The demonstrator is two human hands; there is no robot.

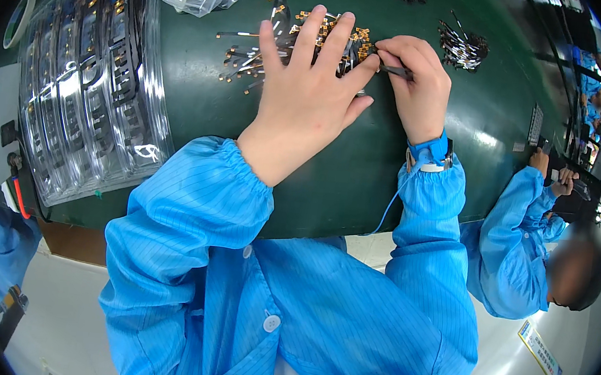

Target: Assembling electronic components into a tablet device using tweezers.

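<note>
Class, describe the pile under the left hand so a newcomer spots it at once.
On the dark green table, find the spread left hand. Beneath and around its fingers lies the pile of thin dark strips. Gold-coloured ends set it apart from the blacker heap right of the right hand.

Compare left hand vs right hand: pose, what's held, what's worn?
Left hand is spread with fingers splayed over the pile of strips; right hand is curled at that pile's right edge.
Left hand grips nothing visible; right hand pinches a dark slim object.
Left hand shows no wristband; right hand has a blue wristband with a cord.
Both are gloveless, with blue sleeves.
</note>
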